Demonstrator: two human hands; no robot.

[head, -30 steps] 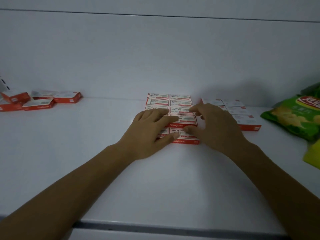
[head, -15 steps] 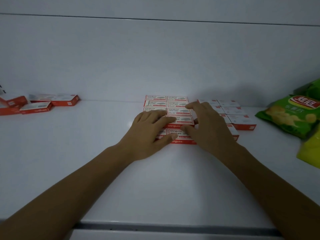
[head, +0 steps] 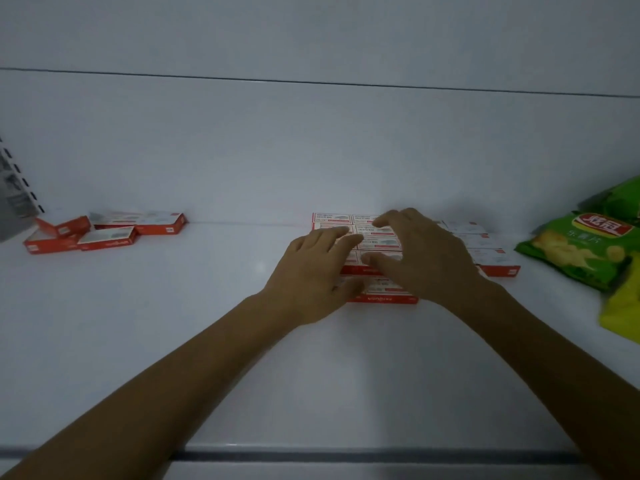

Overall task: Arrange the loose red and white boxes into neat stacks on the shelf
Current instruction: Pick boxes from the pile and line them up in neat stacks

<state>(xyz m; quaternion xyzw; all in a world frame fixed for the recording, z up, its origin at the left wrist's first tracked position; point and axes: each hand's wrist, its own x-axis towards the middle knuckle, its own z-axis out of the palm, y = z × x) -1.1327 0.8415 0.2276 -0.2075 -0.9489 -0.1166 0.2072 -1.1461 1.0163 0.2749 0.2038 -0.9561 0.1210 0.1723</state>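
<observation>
A block of several red and white boxes (head: 379, 296) lies in neat rows at the middle of the white shelf (head: 173, 341). My left hand (head: 311, 271) rests flat on the block's left side, fingers straight. My right hand (head: 419, 258) is spread over the block's right half, fingers loosely bent, and hides most of the boxes. A second row of boxes (head: 491, 258) lies just to the right, partly behind my right hand. Several loose boxes (head: 107, 233) lie scattered at the far left.
Green snack bags (head: 581, 251) lie at the right end of the shelf, with a yellow-green bag (head: 623, 306) in front of them. A slotted shelf upright (head: 17, 181) stands at the far left. The shelf's front edge (head: 346, 457) runs across the bottom.
My right hand has slid left and further over the middle block of boxes. My left hand stays on the block's left side. The camera has shifted slightly.
</observation>
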